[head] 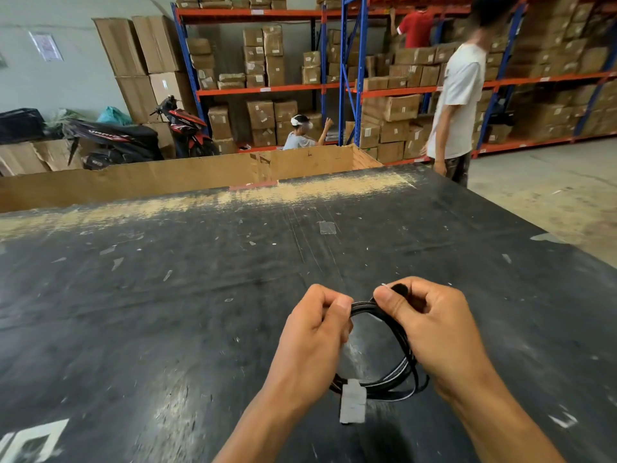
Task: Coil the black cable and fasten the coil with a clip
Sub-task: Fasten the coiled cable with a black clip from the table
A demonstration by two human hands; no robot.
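Now black cable coil pinched between left hand, right hand; clip possibly there.

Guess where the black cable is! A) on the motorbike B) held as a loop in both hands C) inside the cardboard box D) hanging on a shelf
B: the black cable curves in a coil, its top pinched by the left hand and the right hand.

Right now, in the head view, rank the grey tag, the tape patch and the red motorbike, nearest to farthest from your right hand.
1. grey tag, on the coil, just beside the right hand.
2. tape patch, ahead on the table.
3. red motorbike, far back left.
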